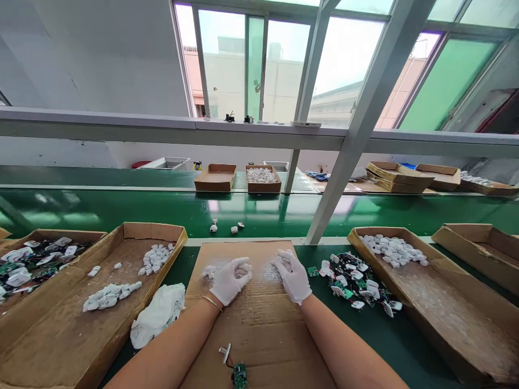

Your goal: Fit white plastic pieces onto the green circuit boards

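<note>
Both hands wear white gloves and are raised over a flat cardboard sheet. My left hand has its fingers curled towards the thumb; whatever they may hold is too small to make out. Just left of it lie small white pieces. My right hand is also curled, thumb near fingertips, and any item in it is hidden. A pile of green circuit boards with white parts lies right of that hand. Near the sheet's front edge rests a green board wired to a white piece.
At the left, a cardboard tray holds white pieces, with a white cloth beside it. Another tray with white pieces is at the right. Small boxes stand behind the green surface, and a slanted metal post rises beyond the sheet.
</note>
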Demonstrator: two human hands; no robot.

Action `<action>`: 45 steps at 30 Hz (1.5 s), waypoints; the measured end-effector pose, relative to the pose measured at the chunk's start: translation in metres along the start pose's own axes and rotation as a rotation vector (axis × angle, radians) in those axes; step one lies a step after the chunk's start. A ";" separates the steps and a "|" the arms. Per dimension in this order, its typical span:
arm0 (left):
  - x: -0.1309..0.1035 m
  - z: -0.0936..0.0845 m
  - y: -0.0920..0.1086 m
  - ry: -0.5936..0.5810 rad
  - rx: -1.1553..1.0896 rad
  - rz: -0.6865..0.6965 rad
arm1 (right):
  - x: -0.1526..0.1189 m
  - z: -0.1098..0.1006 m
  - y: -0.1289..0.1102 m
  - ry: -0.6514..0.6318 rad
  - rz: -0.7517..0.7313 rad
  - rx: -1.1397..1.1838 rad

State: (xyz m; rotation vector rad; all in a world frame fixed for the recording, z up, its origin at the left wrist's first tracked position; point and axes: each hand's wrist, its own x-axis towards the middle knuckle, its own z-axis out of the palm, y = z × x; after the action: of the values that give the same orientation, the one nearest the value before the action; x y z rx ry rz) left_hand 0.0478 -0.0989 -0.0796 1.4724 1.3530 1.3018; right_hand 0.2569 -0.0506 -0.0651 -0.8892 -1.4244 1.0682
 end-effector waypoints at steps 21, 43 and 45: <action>-0.021 0.013 0.040 -0.059 0.402 0.346 | -0.016 0.016 -0.010 -0.387 0.177 0.119; -0.056 -0.005 0.066 -0.924 0.253 0.111 | -0.009 0.015 -0.017 -0.300 0.340 0.216; -0.046 -0.011 0.065 -1.006 0.288 -0.023 | -0.009 0.014 -0.021 -0.292 0.334 0.212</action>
State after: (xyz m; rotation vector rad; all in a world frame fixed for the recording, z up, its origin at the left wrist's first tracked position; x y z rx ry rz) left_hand 0.0551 -0.1566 -0.0240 1.8998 0.8601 0.2112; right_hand 0.2452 -0.0675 -0.0483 -0.8585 -1.3924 1.6241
